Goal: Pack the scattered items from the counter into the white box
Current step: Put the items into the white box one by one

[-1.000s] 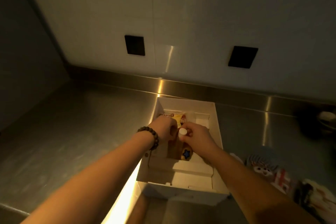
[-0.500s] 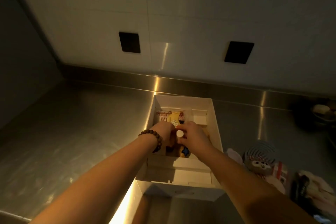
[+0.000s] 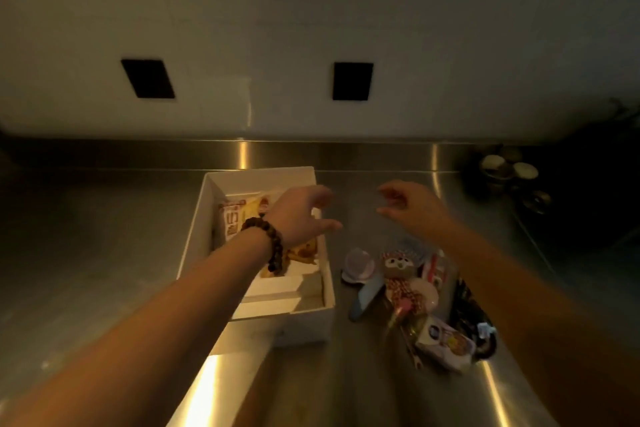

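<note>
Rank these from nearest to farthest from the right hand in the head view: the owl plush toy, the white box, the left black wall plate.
From the right hand:
1. Owl plush toy, just below it.
2. White box, to its left.
3. Left black wall plate, up on the wall.

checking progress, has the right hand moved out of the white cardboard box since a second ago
Yes. The right hand was inside the white cardboard box; now it hovers open beyond the box's right wall, over the steel counter.
</note>
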Tool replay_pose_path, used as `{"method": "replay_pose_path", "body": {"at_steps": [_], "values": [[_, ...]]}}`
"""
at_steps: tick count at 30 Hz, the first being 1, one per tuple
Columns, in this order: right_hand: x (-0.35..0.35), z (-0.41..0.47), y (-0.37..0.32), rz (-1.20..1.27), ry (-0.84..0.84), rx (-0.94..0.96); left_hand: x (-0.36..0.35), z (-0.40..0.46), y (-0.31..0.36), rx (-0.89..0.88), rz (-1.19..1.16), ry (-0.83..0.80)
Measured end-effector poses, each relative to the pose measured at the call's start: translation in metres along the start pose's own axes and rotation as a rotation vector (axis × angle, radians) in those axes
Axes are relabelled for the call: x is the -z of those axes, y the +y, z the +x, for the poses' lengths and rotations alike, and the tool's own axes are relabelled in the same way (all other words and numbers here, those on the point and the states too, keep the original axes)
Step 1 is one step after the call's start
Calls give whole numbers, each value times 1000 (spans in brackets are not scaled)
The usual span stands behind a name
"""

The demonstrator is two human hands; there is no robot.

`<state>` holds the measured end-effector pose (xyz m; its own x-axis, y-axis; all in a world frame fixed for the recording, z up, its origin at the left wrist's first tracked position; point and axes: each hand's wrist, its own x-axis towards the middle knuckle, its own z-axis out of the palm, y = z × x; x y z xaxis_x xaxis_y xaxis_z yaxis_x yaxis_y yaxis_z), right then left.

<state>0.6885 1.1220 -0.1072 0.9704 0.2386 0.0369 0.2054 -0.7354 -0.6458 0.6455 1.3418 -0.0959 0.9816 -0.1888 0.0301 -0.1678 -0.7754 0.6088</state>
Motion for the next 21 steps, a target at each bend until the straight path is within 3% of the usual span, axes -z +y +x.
{"method": "replay_pose_path", "body": {"at_steps": [4, 7, 11, 17, 21], "values": [[19, -37, 47, -14, -100, -111, -42, 12, 50, -95, 28, -142], [23, -65, 76, -26, -157, -145, -75, 12, 73, -100, 96, -302], [21, -96, 102, -35, -221, -148, -112, 1, 81, -85, 221, -400], [-5, -130, 117, -240, -430, -55, -150, -16, 76, -82, 301, -439], [-24, -145, 125, -411, -453, -45, -153, -20, 75, -2, 266, -433]]}}
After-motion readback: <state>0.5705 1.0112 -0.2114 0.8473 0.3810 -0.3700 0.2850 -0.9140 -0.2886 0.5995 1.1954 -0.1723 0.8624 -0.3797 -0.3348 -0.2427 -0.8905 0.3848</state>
